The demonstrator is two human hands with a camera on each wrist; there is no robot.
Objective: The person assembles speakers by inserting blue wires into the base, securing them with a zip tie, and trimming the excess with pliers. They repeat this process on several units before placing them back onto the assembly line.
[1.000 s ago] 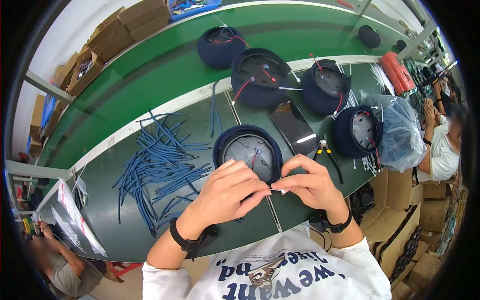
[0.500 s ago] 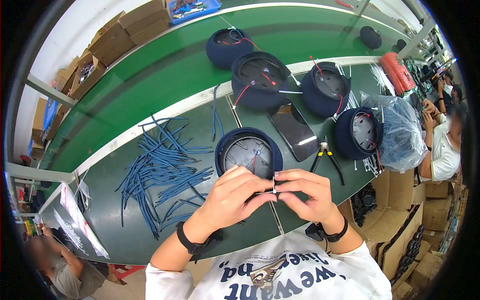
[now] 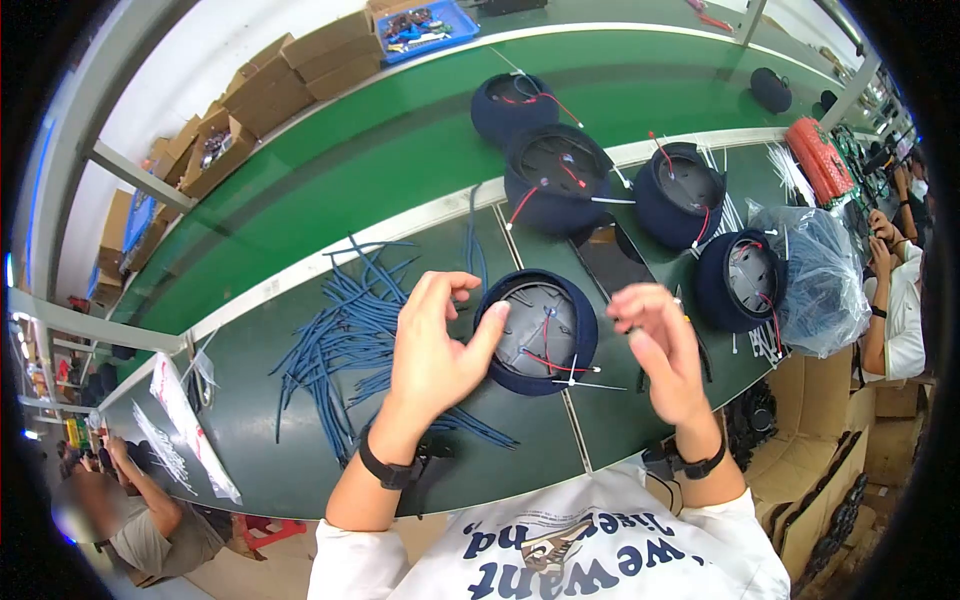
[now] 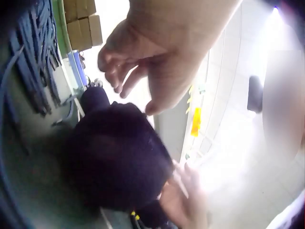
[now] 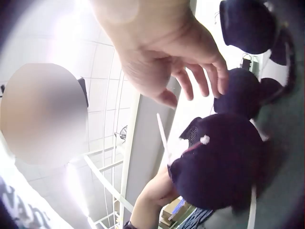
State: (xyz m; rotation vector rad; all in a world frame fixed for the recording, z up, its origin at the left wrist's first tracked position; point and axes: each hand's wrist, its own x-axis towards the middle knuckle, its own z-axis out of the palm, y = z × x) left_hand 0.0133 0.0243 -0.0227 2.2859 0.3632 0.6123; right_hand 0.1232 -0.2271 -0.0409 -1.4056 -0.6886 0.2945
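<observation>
A round dark-blue padded piece (image 3: 590,330) with a grey inner shell (image 3: 520,325) and red wires lies on the dark green table. A white cable tie (image 3: 600,386) sticks out from its near rim. My left hand (image 3: 437,350) is at its left side, fingers loosely bent, thumb by the rim; whether it touches cannot be told. In the left wrist view the left hand (image 4: 157,62) holds nothing. My right hand (image 3: 665,355) hovers to the right of the piece, fingers relaxed and apart; in the right wrist view this hand (image 5: 167,57) is empty too.
Blue cords (image 3: 340,340) lie in a pile at left. Several similar round pieces (image 3: 555,180) stand behind and at right, with a phone (image 3: 605,255), pliers (image 3: 705,350) and a plastic bag (image 3: 825,290). Other people sit at both sides.
Both hands have let go of the cable tie at the near rim and moved apart, left hand to the left, right hand to the right. The head view has shifted, and the tie stays on the piece.
</observation>
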